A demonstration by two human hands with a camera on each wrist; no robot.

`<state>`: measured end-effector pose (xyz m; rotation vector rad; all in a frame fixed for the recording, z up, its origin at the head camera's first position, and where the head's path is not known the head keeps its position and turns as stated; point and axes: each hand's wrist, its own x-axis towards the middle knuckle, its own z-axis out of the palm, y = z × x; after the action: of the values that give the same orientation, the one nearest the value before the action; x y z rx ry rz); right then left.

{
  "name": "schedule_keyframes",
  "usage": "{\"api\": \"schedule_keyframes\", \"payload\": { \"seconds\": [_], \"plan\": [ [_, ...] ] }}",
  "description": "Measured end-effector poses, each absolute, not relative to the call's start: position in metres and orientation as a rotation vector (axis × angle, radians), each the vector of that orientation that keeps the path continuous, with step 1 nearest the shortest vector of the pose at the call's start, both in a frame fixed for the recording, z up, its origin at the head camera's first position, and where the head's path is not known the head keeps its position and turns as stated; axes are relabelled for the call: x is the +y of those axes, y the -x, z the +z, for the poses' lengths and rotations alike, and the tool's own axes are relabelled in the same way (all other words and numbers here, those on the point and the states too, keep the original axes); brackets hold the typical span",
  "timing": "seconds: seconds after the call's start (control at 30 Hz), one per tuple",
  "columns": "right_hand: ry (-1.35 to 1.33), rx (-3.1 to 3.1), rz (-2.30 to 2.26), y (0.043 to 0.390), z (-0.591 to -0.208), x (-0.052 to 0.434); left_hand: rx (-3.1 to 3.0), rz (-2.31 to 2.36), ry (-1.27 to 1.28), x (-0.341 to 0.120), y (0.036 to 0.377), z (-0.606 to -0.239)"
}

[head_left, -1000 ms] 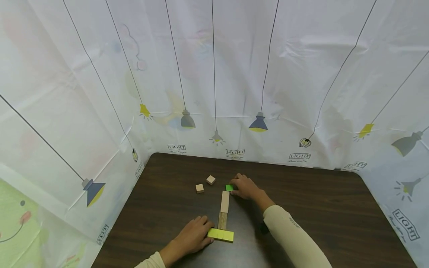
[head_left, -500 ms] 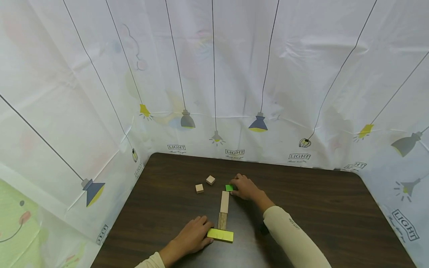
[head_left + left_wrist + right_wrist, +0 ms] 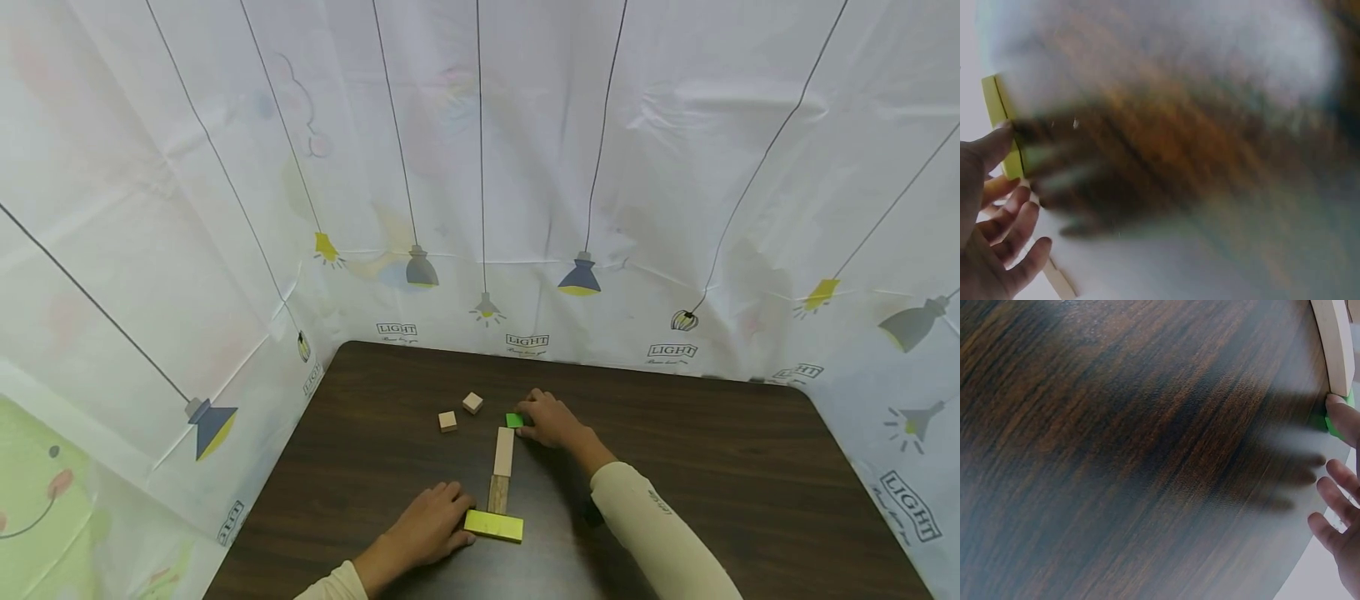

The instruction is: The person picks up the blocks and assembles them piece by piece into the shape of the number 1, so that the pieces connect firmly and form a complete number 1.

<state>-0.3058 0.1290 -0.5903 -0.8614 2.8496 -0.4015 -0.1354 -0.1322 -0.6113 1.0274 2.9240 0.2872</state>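
In the head view, a row of blocks runs away from me over the dark table. Nearest lies a yellow block (image 3: 493,526), set crosswise. My left hand (image 3: 431,523) pinches its left end, with the thumb (image 3: 999,142) on the near side and the index finger on the far side. Beyond it come a brown wood-grain block (image 3: 498,494) and a pale wooden block (image 3: 503,452), end to end. A small green block (image 3: 513,420) sits at the far end, where my right hand (image 3: 551,418) pinches its right side. The right thumb (image 3: 1342,417) lies against the green block, partly covering it.
Two small pale wooden cubes, a nearer cube (image 3: 447,422) and a farther cube (image 3: 472,403), lie left of the row. A white curtain printed with lamps (image 3: 525,167) hangs behind the dark wooden table (image 3: 712,467).
My left hand has eased very slightly to the left at the yellow block. The right hand and the blocks hold their places; the head view has shifted a little.
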Motion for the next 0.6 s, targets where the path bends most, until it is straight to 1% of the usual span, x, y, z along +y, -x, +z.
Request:
{"api": "schedule_keyframes", "payload": {
  "seconds": [0.6],
  "plan": [
    [0.903, 2.840, -0.428, 0.306, -0.591, 0.132, 2.970, 0.287, -1.156, -0.145, 0.141, -0.606]
  ]
}}
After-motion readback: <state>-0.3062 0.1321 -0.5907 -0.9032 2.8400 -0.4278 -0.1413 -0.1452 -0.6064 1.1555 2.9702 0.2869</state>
